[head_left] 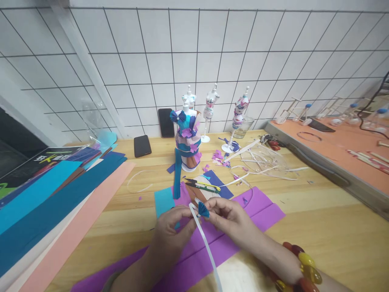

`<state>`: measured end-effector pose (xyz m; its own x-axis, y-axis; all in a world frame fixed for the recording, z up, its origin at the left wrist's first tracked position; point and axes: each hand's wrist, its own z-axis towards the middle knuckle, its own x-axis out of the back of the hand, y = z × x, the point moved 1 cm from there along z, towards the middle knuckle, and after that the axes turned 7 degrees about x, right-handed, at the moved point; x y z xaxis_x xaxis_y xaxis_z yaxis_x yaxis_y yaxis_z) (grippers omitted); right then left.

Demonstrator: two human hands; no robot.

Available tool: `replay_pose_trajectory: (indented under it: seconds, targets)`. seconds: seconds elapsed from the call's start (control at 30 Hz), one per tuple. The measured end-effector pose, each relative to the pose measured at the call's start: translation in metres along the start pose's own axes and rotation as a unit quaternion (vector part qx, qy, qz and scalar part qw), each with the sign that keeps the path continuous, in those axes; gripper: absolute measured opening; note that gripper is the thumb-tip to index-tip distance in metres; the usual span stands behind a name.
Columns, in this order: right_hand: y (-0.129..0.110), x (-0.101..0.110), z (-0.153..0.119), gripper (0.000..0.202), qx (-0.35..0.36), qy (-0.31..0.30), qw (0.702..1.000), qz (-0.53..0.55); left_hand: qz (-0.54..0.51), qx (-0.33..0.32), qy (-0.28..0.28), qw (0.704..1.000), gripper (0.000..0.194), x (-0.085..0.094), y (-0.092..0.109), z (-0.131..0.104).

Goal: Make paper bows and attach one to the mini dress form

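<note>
Between my two hands is a small pleated dark-teal paper fan [203, 209], pinched by the fingertips of my right hand [226, 215]. My left hand [174, 227] pinches a narrow white strip [203, 235] close beside the fan; its long end hangs down toward me. Under both hands lies a creased purple paper sheet [258, 202]. Just beyond are yellow-and-green thread snips [203, 185] and a teal paper strip [177, 174]. Farther back stands a small dress form [188, 140] wrapped in coloured paper, with a dark-blue bow at its shoulder.
Behind stand more white mini dress forms [212, 103], a glass [244, 127] and two phones [142, 146]. Coloured paper strips [60, 202] cover the left side. Tangled white strips [264, 160] and purple scraps lie back right. An orange-topped board [334, 142] bounds the right.
</note>
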<state>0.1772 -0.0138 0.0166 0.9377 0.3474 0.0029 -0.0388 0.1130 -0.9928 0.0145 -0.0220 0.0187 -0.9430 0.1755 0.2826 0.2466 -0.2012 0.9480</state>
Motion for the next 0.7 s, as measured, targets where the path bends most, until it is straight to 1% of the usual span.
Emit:
replay_pose_trajectory:
  seconds: [0.07,0.17,0.27,0.43,0.7]
  targets:
    - [-0.0017,0.0013,0.0006,0.026,-0.004,-0.005,1.000,-0.008,-0.004,-0.001,0.002,1.000,0.010,0.0000,-0.0029,0.0008]
    - [-0.0026,0.0015,0.0013,0.025,-0.004,-0.001,1.000,-0.026,-0.016,0.000,-0.013,1.000,0.010,0.0000,-0.0059,0.0023]
    - [0.0011,0.0015,0.0016,0.023,0.005,0.002,1.000,-0.020,-0.029,0.007,-0.026,0.999,0.008,0.0011,-0.0055,0.0028]
    - [0.0065,0.0029,0.0004,0.020,0.019,0.009,0.999,-0.032,-0.032,0.004,-0.057,0.998,0.013,0.0027,-0.0036,0.0030]
    - [0.0054,0.0000,-0.0029,0.020,0.034,0.021,0.997,-0.058,-0.009,-0.023,-0.055,0.998,0.016,0.0033,-0.0051,0.0054]
